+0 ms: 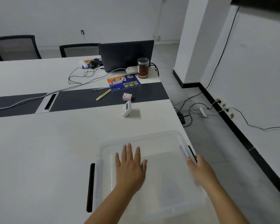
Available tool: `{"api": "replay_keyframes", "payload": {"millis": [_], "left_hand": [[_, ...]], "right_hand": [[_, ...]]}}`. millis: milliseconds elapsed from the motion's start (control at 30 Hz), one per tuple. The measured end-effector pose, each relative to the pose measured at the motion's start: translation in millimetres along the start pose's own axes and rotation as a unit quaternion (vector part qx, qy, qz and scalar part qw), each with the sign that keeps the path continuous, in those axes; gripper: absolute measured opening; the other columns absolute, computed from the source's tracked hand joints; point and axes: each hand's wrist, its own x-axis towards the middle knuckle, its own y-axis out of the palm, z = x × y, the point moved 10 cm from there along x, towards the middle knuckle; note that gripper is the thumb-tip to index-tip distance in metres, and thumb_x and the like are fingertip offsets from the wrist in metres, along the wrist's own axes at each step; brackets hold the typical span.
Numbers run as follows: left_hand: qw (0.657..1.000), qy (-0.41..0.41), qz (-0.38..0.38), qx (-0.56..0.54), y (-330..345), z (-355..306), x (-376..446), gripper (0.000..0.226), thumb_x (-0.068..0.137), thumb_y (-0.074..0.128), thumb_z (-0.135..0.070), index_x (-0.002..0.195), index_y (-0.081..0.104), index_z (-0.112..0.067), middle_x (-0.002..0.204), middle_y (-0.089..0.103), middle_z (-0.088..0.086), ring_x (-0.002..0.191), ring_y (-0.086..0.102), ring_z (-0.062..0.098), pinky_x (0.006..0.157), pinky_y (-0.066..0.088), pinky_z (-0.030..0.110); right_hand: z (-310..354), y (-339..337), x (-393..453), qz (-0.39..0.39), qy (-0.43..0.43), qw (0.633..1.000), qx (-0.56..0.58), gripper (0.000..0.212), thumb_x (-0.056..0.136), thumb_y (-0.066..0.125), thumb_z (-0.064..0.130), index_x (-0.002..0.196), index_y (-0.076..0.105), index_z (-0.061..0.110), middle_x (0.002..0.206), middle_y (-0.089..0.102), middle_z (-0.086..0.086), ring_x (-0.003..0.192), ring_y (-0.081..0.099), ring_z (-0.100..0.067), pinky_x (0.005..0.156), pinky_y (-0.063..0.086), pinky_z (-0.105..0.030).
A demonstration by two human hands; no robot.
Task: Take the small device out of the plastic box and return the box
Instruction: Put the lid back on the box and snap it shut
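Observation:
A clear plastic box (160, 143) with black side latches stands on the white table near its right front corner, lid on. My left hand (130, 165) lies flat on the lid with fingers spread. My right hand (200, 171) is blurred at the box's right edge, beside the black latch, and its grip cannot be made out. The small white device (126, 109) stands propped on its stand on the table beyond the box, apart from both hands.
Behind the device lie a small red-and-white box (127, 96), a yellow pen (103, 95), a blue mat (124, 82), a brown jar (142, 68) and a dark laptop (126, 54). Cables cross the table. Two chairs stand at the back. Right of the table edge (176, 110) the floor holds cables.

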Motion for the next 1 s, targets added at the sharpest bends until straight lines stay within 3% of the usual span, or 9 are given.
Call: {"api": "replay_keyframes", "payload": {"millis": [67,133,267,333,433,667,800,933,1000], "left_hand": [[1.000,0.011,0.028,0.010,11.7,-1.9,-0.9,0.061,0.089,0.001,-0.048,0.142,0.011,-0.018,0.154,0.003,0.014,0.143,-0.002,0.026,0.115,-0.002,0.047],[0.999,0.001,0.053,0.007,14.8,1.4,-2.0,0.064,0.085,0.000,-0.051,0.142,0.002,-0.021,0.155,-0.007,0.009,0.142,-0.013,0.022,0.115,-0.009,0.044],[0.999,0.001,0.040,0.008,12.2,2.3,-3.1,0.069,0.080,-0.004,-0.054,0.142,0.000,-0.023,0.155,-0.008,0.008,0.141,-0.013,0.021,0.115,-0.009,0.043],[0.999,0.003,0.037,0.007,11.8,1.8,-2.8,0.074,0.075,-0.009,-0.055,0.142,0.000,-0.023,0.155,-0.008,0.007,0.141,-0.013,0.020,0.115,-0.009,0.043],[0.999,0.002,0.037,0.010,11.8,2.1,-1.5,0.078,0.071,-0.013,-0.053,0.142,-0.001,-0.024,0.155,-0.009,0.007,0.141,-0.014,0.020,0.115,-0.009,0.043],[0.999,0.000,0.036,0.005,12.4,1.6,-1.4,0.091,0.056,-0.023,-0.046,0.142,-0.002,-0.023,0.155,-0.009,0.007,0.141,-0.014,0.020,0.115,-0.009,0.043],[1.000,0.000,0.031,0.000,12.6,0.5,-2.1,0.089,0.059,-0.023,-0.045,0.142,-0.002,-0.022,0.155,-0.009,0.007,0.141,-0.015,0.020,0.115,-0.009,0.044],[0.999,-0.017,0.036,-0.004,13.8,0.1,-1.8,0.062,0.082,-0.006,-0.037,0.142,-0.002,-0.021,0.155,-0.011,0.009,0.141,-0.015,0.021,0.115,-0.010,0.045],[1.000,-0.013,0.026,-0.003,12.4,-1.7,-1.7,0.069,0.076,-0.011,-0.039,0.142,-0.002,-0.021,0.155,-0.010,0.009,0.141,-0.015,0.021,0.115,-0.009,0.045]], "right_hand": [[-3.1,0.3,-1.5,0.008,0.023,1.000,-0.019,0.042,0.089,0.044,0.033,0.113,0.044,-0.001,0.114,0.058,-0.027,0.105,0.055,-0.039,0.078,0.042,-0.038],[0.1,-6.6,-6.2,-0.017,0.025,0.999,-0.030,0.045,0.087,0.048,0.035,0.112,0.043,-0.003,0.113,0.058,-0.027,0.104,0.055,-0.038,0.078,0.042,-0.038],[7.1,-25.8,-17.7,-0.107,0.001,0.989,-0.102,0.058,0.082,0.057,0.034,0.120,0.042,-0.006,0.120,0.054,-0.027,0.111,0.050,-0.039,0.087,0.043,-0.043],[8.2,-27.7,-22.5,-0.124,-0.005,0.985,-0.116,0.049,0.083,0.056,0.031,0.114,0.048,-0.006,0.115,0.054,-0.026,0.107,0.050,-0.039,0.083,0.043,-0.042],[6.1,-23.5,-26.5,-0.112,-0.005,0.985,-0.132,0.042,0.085,0.051,0.032,0.097,0.054,-0.008,0.105,0.056,-0.026,0.097,0.052,-0.038,0.073,0.043,-0.039],[1.1,-13.5,-28.8,-0.059,0.006,0.993,-0.105,0.042,0.086,0.050,0.037,0.098,0.043,-0.003,0.108,0.059,-0.024,0.100,0.056,-0.037,0.075,0.043,-0.036],[2.2,-15.5,-29.1,-0.064,-0.008,0.989,-0.131,0.045,0.085,0.050,0.039,0.101,0.045,-0.003,0.106,0.061,-0.022,0.098,0.058,-0.036,0.077,0.045,-0.036],[6.8,-18.2,-32.2,-0.081,-0.026,0.980,-0.179,0.044,0.087,0.047,0.040,0.101,0.044,-0.002,0.105,0.061,-0.019,0.098,0.058,-0.034,0.072,0.043,-0.034],[9.3,-18.7,-33.3,-0.082,-0.040,0.976,-0.197,0.042,0.088,0.045,0.038,0.102,0.043,-0.001,0.105,0.062,-0.017,0.097,0.059,-0.033,0.066,0.037,-0.031]]}}
